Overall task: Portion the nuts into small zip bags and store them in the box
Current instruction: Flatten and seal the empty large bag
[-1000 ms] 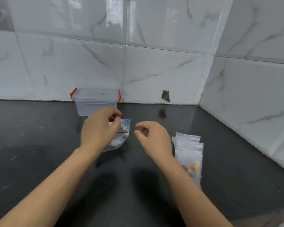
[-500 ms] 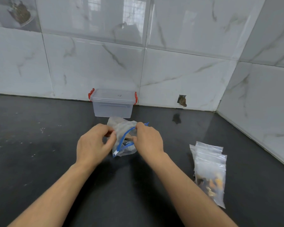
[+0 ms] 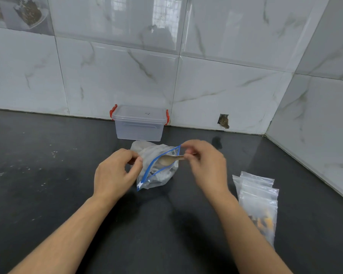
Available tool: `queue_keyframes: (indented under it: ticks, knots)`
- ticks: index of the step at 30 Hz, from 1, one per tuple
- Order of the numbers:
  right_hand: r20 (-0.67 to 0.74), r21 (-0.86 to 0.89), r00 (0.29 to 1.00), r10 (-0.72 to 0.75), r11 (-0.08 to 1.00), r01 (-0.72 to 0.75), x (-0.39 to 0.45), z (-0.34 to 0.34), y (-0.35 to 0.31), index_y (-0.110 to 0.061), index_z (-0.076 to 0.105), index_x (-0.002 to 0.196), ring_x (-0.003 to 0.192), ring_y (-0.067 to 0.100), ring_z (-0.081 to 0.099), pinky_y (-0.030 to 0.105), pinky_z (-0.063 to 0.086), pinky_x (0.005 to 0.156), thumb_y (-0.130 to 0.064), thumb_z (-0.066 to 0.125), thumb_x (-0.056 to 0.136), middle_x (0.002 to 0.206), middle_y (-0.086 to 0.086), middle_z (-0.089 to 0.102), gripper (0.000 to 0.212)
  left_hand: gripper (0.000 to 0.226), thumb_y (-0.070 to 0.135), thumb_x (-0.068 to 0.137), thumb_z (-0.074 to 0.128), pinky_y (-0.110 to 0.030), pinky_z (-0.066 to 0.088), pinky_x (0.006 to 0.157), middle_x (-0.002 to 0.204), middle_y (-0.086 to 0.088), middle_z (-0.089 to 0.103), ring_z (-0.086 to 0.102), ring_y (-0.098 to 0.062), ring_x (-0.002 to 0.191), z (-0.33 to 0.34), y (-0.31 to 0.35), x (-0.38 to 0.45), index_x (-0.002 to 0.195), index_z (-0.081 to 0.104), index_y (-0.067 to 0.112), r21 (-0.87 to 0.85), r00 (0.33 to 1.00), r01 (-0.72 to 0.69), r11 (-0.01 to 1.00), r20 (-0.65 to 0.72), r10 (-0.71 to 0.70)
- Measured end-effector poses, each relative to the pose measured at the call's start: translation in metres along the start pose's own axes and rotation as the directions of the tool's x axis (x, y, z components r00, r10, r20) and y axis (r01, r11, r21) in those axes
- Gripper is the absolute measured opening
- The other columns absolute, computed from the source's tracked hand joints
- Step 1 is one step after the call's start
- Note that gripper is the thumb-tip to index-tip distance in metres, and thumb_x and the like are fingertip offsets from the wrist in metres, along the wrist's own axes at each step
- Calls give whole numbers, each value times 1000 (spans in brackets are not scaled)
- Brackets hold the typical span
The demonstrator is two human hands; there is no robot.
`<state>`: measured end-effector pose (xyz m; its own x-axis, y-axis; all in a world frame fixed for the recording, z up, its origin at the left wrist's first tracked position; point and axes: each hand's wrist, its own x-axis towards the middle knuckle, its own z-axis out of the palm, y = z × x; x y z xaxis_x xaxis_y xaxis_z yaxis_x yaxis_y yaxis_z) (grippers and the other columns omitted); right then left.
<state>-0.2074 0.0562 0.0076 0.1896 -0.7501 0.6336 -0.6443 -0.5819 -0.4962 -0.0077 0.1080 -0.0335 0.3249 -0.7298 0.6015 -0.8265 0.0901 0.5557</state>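
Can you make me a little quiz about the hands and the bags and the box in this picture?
1. True or false: the lid is on the clear box with red clips.
2. What does the right hand pinch at the mouth of the big bag with the blue zip? A) a spoon B) a fork C) a pen
3. Fill in: the pile of small zip bags lies on the dark counter on the ___ side of the person.

Key:
1. True. The left hand is on the big bag's edge, not on the box.
2. A, a spoon.
3. Right.
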Motion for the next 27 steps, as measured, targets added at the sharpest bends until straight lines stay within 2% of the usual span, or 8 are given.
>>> queue_keyframes:
  ticks: [2,5,8,12,16,19,23,27]
  knots:
    - [44,315,965,258,913,-259,3,-9,9,-29,68,90,68,10,57,23,47,68,3,60,83,76,-10,60,34,25,34,90,44,-28,46,65,86,11,63,58,-11,75,0,-1,1,86,66,23,-2,999,45,999,-11,-45]
    - [166,675,847,504,568,-471,6,-16,18,-14,66,100,63,12,51,15,49,52,11,52,89,72,-1,52,31,19,25,92,46,-29,45,72,99,8,63,59,-13,85,4,-9,6,103,62,24,25,980,192,981,40,-193]
    - [336,778,698,633,231,-584,10,-15,18,-14,63,98,65,13,54,13,49,46,12,41,92,82,3,56,34,29,25,92,50,-33,48,81,112,3,64,59,-14,96,6,-16,8,121,55,21,9,948,297,955,116,-296]
    - [454,733,605,654,111,-671,14,2,11,-12,63,101,62,12,51,16,45,40,13,35,92,90,8,59,39,36,30,93,52,-34,47,88,116,1,65,61,-16,102,4,-14,7,127,50,21,-51,938,316,947,163,-304]
    - [502,649,541,674,119,-751,12,19,1,-11,65,99,49,9,38,17,32,34,11,26,88,75,5,51,47,41,33,91,58,-32,47,89,108,7,66,62,-14,100,5,-11,7,130,50,24,-106,931,312,944,230,-282]
    - [493,579,542,681,209,-788,8,18,-7,-9,69,98,43,7,29,19,25,34,-1,38,90,62,-1,42,32,47,31,87,64,-27,45,85,95,8,67,60,-10,92,6,-12,9,131,50,22,-145,927,331,932,232,-293]
    - [571,398,615,543,472,-786,1,9,-19,-12,70,79,38,8,23,22,20,43,-34,53,91,44,-6,30,30,21,31,88,63,-21,42,65,80,2,65,59,-12,76,6,-13,10,106,66,22,-161,926,336,928,235,-294]
    - [650,67,649,396,821,-567,-5,6,-30,-13,65,69,50,13,34,26,31,55,-61,61,76,52,-2,37,49,10,27,88,62,-24,43,64,80,1,65,60,-16,77,8,-15,9,80,65,21,-183,943,295,938,215,-254]
